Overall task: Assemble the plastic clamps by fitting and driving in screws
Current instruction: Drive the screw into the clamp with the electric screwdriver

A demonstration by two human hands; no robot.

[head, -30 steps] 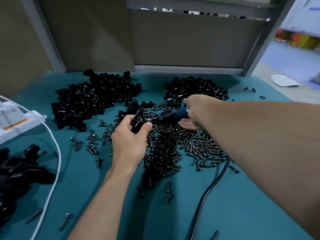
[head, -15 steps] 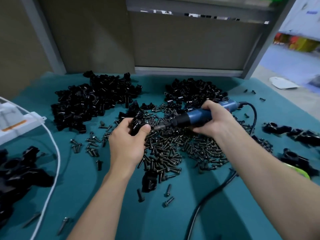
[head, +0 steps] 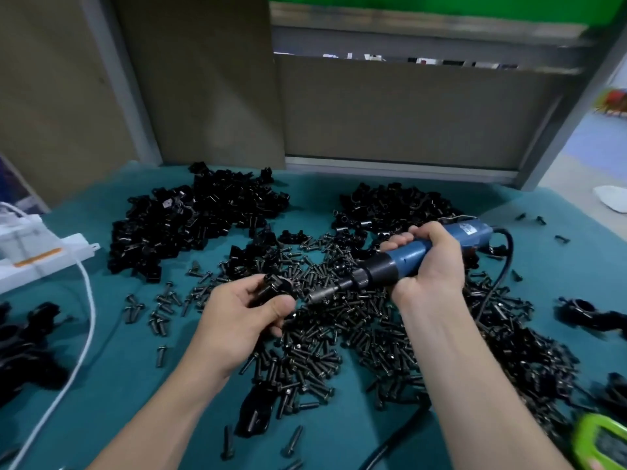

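My left hand grips a black plastic clamp above the teal table. My right hand is wrapped round a blue electric screwdriver, whose bit points left and stops just right of the clamp. A wide heap of black screws lies under and between both hands. Two piles of black clamp parts sit behind it, one at the back left and one at the back middle.
The screwdriver's black cable loops right and runs toward the front edge. A white box and white cord lie at the left. Assembled black clamps sit at far left and right. A green object is at the bottom right.
My right hand has drawn the screwdriver back to the right, so the bit has come away from the clamp. The left hand has stayed in place with the clamp.
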